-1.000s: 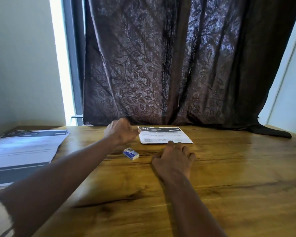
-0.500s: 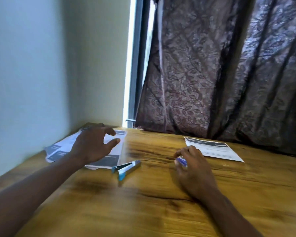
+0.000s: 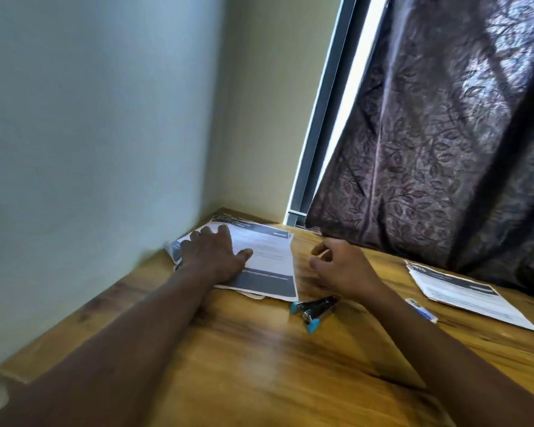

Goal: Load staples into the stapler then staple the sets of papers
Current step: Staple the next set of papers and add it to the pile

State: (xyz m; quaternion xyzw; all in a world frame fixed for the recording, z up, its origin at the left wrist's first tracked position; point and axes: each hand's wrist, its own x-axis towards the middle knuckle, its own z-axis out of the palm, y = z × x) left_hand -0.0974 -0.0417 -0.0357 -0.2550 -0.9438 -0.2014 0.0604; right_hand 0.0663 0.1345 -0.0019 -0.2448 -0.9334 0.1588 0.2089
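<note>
The stapler (image 3: 315, 309) lies on the wooden table (image 3: 259, 365), hinged open in a V, with a dark body and a light blue tip on each arm. It is the only stapler in view, and neither hand touches it.

Beyond the stapler and to its left is a pile of printed papers (image 3: 267, 266) with dark bands across the sheets. Its near corner comes close to the stapler. The left hand (image 3: 213, 257) lies flat on this pile, fingers straight and spread, gripping nothing.

The right hand (image 3: 342, 266) is just beyond the stapler. Its fingers are loosely curled and nothing shows between them.

To the stapler's right, past the right forearm, lies one small white and blue box (image 3: 421, 309). It is too blurred to tell whether it is open or what is inside. Farther right is a second set of papers (image 3: 463, 294), which makes two sets in all. A dark patterned curtain (image 3: 444, 134) hangs behind the table.
</note>
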